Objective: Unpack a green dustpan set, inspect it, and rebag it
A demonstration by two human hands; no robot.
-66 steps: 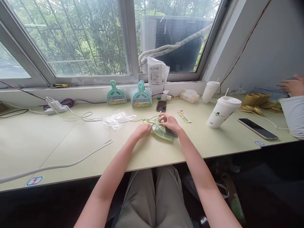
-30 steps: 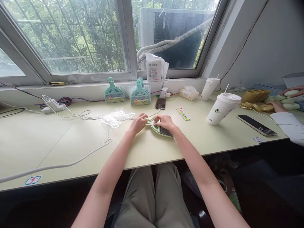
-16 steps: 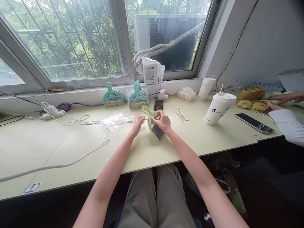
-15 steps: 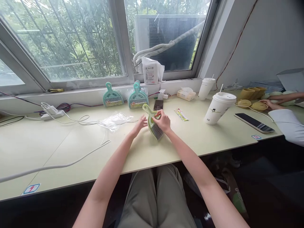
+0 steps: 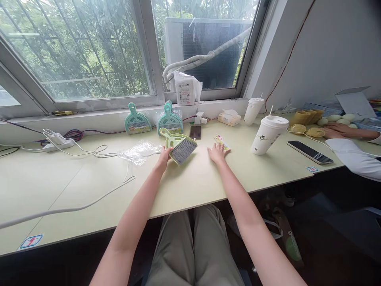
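A light green dustpan with a small grey-bristled brush (image 5: 183,151) nested in it is tilted above the table, its handle toward the upper left. My left hand (image 5: 164,157) grips its left edge. Farther right, my right hand (image 5: 218,152) lies with fingers spread over a colourful printed label card (image 5: 222,142) on the table, covering its near part. Crumpled clear plastic wrap (image 5: 140,152) lies left of my left hand. Two turquoise dustpan and brush sets, one on the left (image 5: 137,120) and one on the right (image 5: 170,120), lean against the sill behind.
A large white cup (image 5: 269,136), a smaller cup (image 5: 253,111) and a phone (image 5: 309,152) stand or lie to the right. Tissues (image 5: 229,117) are at the back. White cables and a power strip (image 5: 58,145) occupy the left. A co-worker's hands (image 5: 339,130) are at far right.
My right hand has let go of the dustpan and brush and moved right onto the label card. My left hand has taken hold of the set, which has turned so its bristles face lower right.
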